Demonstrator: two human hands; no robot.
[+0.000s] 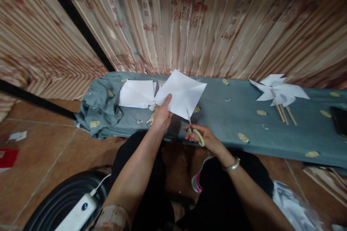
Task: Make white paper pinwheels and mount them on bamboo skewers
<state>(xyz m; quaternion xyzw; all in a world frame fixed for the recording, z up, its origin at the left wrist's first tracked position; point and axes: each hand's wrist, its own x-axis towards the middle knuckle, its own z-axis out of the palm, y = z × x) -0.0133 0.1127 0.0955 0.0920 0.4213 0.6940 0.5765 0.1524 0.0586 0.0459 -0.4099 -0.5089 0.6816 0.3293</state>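
The right hand [204, 138] is gripping green-handled scissors [193, 128], blades meeting the lower edge of a white paper square [182, 93]. The left hand [162, 114] is pinching that paper above the cloth-covered counter [230, 122]. Farther right, paper pinwheels [278, 92] are lying on sticks.

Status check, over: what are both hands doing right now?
Left hand pinching white paper sheet. Right hand gripping green-handled scissors, blades at sheet's lower edge. Nothing between blades and paper.

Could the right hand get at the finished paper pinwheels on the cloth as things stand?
Probably yes, but not freely: the right hand is gripping the scissors at the held paper sheet. The pinwheels lie farther right on the cloth, with nothing lying between.
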